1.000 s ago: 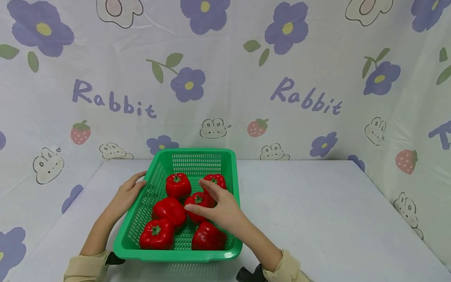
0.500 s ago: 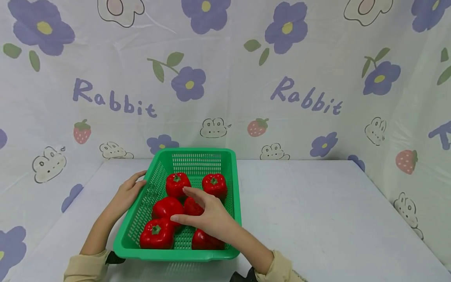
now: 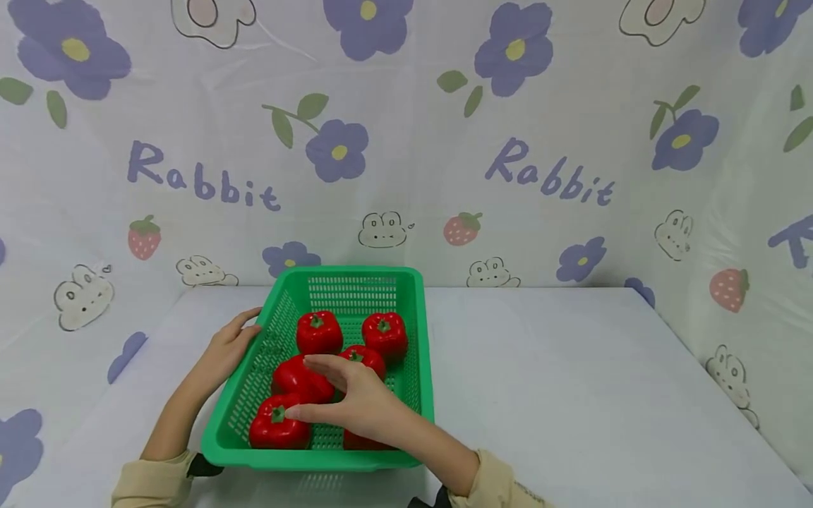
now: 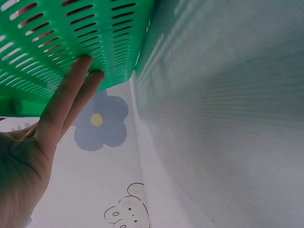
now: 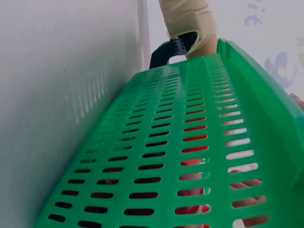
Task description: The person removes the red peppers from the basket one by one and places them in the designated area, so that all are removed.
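Several red bell peppers lie in a green plastic basket (image 3: 356,462). My left hand (image 3: 224,353) rests against the basket's left side; in the left wrist view its straight fingers (image 4: 66,97) touch the slotted outer wall. My right hand (image 3: 365,402) hovers over the peppers, thumb and fingers spread apart with nothing between them. Its thumb tip overlaps the front left pepper (image 3: 269,432), and its fingers overlap the left middle pepper (image 3: 298,381). Behind it are the back left pepper (image 3: 320,333) and back right pepper (image 3: 385,335). The front right pepper (image 3: 362,442) is mostly hidden by the hand.
The basket stands on a white table (image 3: 559,381), left of its middle. A patterned curtain (image 3: 394,141) with flowers and rabbits hangs behind. The slotted basket wall (image 5: 161,142) fills much of the right wrist view and hides most of the right hand there.
My right hand has moved left and toward the front of the basket, from the back right pepper to above the front left one. My left hand and the peppers stay where they were.
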The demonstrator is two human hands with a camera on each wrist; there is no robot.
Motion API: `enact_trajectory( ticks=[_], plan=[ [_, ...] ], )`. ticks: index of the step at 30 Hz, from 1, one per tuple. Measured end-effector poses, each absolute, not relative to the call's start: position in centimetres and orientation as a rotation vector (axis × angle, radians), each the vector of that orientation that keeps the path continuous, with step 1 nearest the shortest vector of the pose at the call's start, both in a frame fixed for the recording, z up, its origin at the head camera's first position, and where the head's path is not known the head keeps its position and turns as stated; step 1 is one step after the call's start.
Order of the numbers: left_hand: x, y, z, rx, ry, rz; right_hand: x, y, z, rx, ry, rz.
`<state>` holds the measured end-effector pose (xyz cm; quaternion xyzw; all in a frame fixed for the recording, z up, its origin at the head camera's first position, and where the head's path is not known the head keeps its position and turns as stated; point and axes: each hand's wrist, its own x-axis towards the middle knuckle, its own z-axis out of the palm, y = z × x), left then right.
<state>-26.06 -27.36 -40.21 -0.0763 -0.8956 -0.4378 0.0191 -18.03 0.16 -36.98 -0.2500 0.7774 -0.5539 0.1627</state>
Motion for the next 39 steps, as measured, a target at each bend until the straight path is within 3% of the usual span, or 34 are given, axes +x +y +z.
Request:
enact_trajectory(
  ticks=[39],
  plan=[
    [-26.1,-27.2,-40.2,-0.239,-2.795,-1.33,-18.3,-1.3,-37.5,-0.771,2.211,-1.399]
  ],
)
